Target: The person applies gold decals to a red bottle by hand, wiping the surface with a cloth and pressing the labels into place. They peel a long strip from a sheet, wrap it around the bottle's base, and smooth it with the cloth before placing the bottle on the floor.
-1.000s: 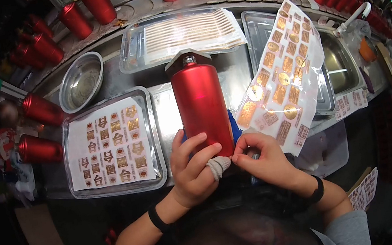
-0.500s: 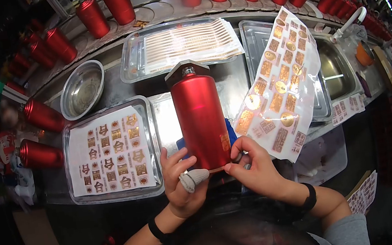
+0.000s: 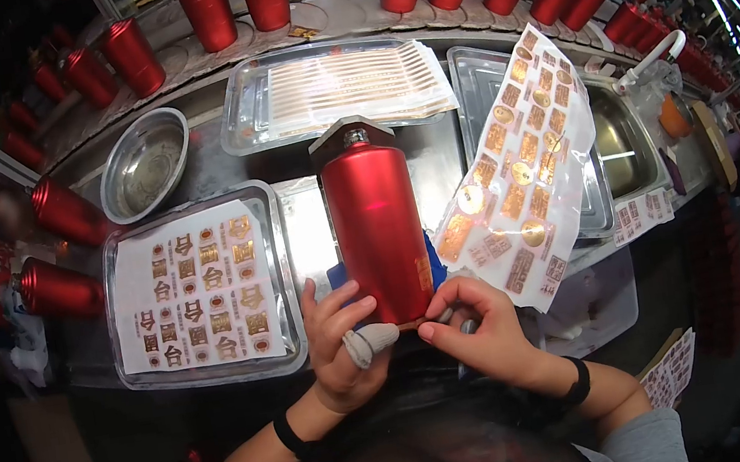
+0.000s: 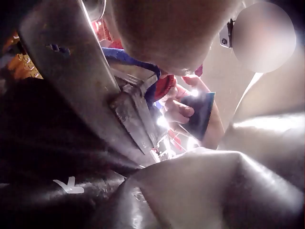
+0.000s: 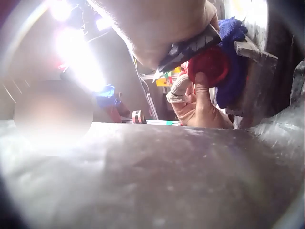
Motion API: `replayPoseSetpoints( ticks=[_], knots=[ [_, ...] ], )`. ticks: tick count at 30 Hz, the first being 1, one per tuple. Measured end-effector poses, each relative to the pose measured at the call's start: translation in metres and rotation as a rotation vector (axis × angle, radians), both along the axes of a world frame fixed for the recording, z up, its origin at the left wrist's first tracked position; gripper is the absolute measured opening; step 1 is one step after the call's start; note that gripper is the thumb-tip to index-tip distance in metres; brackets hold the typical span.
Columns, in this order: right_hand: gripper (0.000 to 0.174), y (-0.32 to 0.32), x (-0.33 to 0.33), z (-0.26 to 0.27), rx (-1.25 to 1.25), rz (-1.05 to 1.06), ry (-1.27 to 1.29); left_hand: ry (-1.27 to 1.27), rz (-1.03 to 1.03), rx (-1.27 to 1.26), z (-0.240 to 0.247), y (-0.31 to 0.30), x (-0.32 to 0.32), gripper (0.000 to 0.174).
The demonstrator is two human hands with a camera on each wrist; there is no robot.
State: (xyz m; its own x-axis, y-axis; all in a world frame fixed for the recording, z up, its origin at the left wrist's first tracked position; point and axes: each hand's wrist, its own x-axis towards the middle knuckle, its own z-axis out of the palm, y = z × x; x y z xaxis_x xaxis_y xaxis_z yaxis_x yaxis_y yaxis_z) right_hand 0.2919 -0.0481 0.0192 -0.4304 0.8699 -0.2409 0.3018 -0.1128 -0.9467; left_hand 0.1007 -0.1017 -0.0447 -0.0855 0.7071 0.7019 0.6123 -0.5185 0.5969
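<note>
Fingers point(image 3: 342, 293) of the left hand point(image 3: 339, 360) curl round the red bottle point(image 3: 375, 221), lying on the counter point(image 3: 214, 163), base at six o'clock; the right hand point(image 3: 481, 333) pinches its rim. Best press evenly, bottle steady.

Left grip point(image 3: 339, 330) curled, thumb extended rightward; right grip point(image 3: 467, 317) pinched, fingers bent; forearms point(image 3: 260, 454) angled inward, grips nearly meeting.
</note>
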Motion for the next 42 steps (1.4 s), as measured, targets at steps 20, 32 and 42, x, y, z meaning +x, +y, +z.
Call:
replayPoseSetpoints(
  ticks=[20, 32, 42],
  knots=[
    [0.009, -0.002, -0.015, 0.012, 0.246, -0.042, -0.098, 0.072, -0.011, 0.034, 0.003, 0.002, 0.0, 0.027],
    [0.044, -0.003, -0.016, -0.002, 0.132, -0.11, -0.097, 0.089, -0.008, -0.004, 0.005, -0.005, -0.01, 0.032],
    [0.037, -0.001, -0.004, -0.007, 0.042, -0.071, 0.016, 0.151, 0.029, 0.035, 0.004, -0.004, -0.007, 0.026]
  ],
)
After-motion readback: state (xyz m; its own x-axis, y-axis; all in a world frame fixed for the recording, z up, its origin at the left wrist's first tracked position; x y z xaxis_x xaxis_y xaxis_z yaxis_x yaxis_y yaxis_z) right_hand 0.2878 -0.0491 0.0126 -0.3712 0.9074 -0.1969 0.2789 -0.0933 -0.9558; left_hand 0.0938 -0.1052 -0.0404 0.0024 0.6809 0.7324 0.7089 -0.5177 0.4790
